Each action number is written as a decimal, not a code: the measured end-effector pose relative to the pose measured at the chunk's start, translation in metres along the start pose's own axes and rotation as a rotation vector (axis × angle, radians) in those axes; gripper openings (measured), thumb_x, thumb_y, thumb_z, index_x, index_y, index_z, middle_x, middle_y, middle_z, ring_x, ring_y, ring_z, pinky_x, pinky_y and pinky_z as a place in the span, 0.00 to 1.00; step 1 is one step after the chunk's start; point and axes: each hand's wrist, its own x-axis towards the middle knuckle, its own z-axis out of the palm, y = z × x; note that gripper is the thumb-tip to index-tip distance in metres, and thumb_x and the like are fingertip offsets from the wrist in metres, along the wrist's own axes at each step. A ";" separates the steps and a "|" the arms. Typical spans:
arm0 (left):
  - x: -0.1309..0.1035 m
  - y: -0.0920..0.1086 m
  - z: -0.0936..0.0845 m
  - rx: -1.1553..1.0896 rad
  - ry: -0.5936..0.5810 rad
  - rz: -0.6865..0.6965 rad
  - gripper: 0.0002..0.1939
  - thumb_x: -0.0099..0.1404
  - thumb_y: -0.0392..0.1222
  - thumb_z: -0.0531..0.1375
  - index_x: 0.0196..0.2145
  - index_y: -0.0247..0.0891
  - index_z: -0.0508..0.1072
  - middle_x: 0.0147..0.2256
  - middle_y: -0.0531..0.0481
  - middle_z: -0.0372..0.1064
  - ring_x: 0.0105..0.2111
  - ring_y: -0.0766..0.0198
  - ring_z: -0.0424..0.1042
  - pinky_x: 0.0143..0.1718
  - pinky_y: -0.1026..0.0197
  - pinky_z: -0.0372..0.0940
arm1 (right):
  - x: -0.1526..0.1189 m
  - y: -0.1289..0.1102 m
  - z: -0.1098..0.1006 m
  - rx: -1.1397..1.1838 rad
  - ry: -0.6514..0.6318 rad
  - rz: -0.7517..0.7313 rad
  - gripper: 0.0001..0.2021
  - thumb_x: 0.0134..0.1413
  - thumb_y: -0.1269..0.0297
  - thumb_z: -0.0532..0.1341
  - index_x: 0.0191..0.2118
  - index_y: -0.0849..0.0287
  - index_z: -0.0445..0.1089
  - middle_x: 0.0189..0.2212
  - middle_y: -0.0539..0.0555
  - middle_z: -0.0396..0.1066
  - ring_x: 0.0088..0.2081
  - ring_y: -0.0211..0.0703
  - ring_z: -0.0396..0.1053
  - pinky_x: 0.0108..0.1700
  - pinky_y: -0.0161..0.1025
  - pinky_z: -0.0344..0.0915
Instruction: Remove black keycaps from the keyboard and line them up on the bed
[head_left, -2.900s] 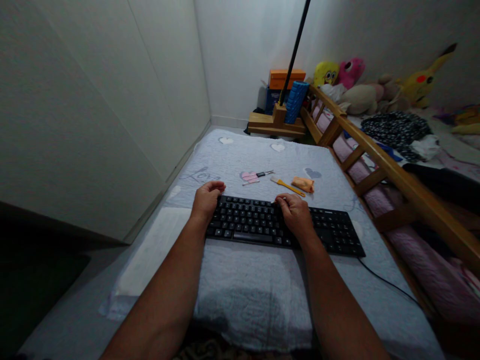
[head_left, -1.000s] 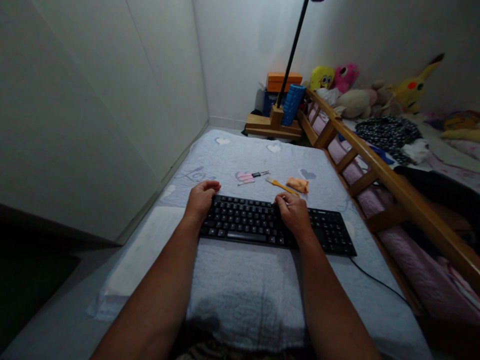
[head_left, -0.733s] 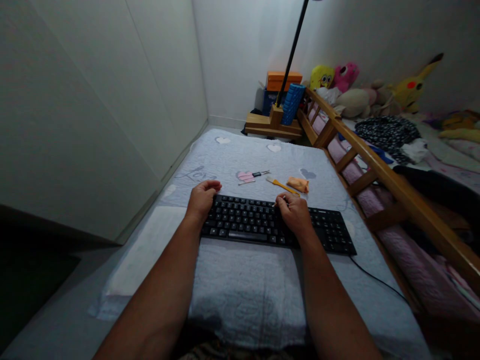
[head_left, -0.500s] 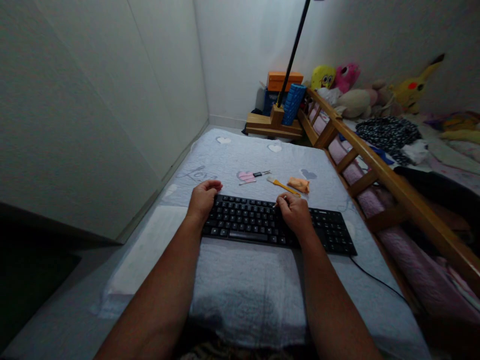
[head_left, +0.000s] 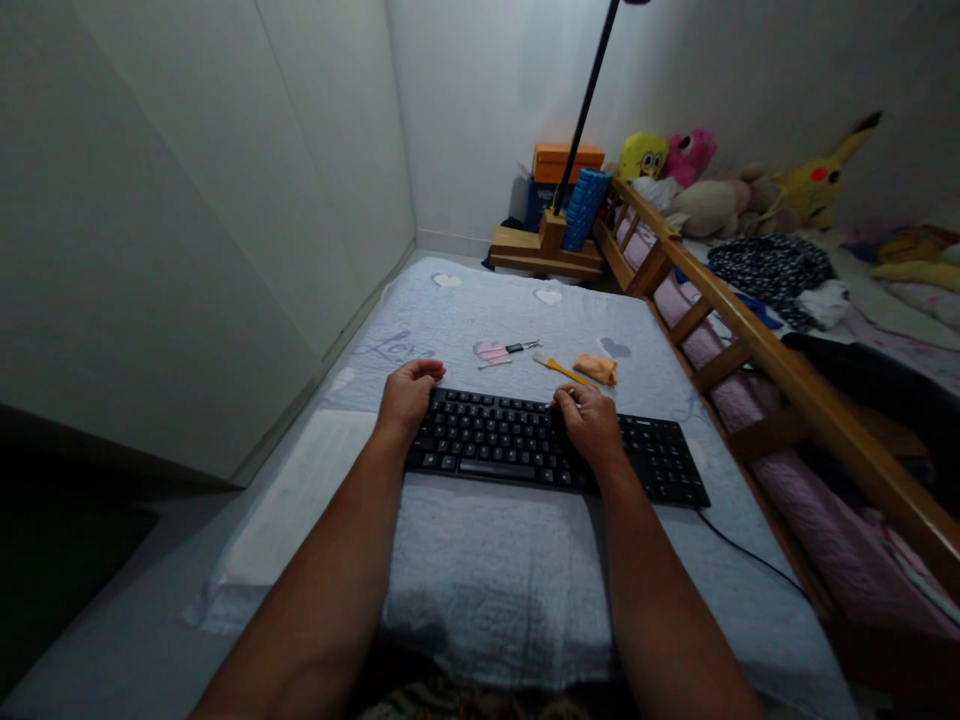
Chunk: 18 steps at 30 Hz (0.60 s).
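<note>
Right hand (head_left: 590,419) slightly farther right along keyboard (head_left: 504,436), pinching thin stick (head_left: 550,404).

left hand (head_left: 406,400): fingers loosely curled | right hand (head_left: 591,420): fingers pinched | forearms (head_left: 330,550) reaching forward

A single camera, worn on the person's head, looked forward and down over the forearms (head_left: 341,545), which ran in from the bottom edge. The hands (head_left: 409,402) and keyboard (head_left: 487,437) sat just below the middle of the view, fairly near the lens. The wide field carried on past the quilt (head_left: 502,530) to the wall (head_left: 472,100), well beyond. Pale panels (head_left: 187,250) took up the left side, and a rail (head_left: 780,370) slanted down the right. The top edge cut off a pole (head_left: 589,110).
</note>
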 end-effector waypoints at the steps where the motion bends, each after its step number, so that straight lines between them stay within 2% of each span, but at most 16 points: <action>1: 0.000 0.000 0.000 -0.001 0.000 -0.001 0.14 0.43 0.31 0.55 0.29 0.36 0.75 0.32 0.49 0.76 0.38 0.59 0.74 0.50 0.54 0.65 | 0.000 -0.001 0.000 0.001 -0.004 0.000 0.13 0.58 0.63 0.54 0.27 0.57 0.71 0.27 0.55 0.74 0.34 0.47 0.70 0.40 0.41 0.60; 9: -0.002 0.003 0.001 0.019 -0.001 0.004 0.14 0.43 0.31 0.55 0.30 0.36 0.75 0.32 0.49 0.76 0.38 0.59 0.74 0.50 0.54 0.65 | -0.001 -0.003 -0.002 0.025 -0.010 0.004 0.13 0.58 0.64 0.54 0.25 0.56 0.69 0.25 0.53 0.73 0.32 0.45 0.70 0.38 0.39 0.60; 18: -0.001 0.002 0.000 0.017 0.000 0.013 0.14 0.43 0.31 0.55 0.29 0.37 0.75 0.32 0.49 0.76 0.38 0.59 0.74 0.51 0.54 0.65 | 0.000 0.001 0.002 0.020 0.019 -0.002 0.13 0.59 0.63 0.53 0.27 0.56 0.70 0.28 0.54 0.75 0.35 0.47 0.70 0.41 0.41 0.61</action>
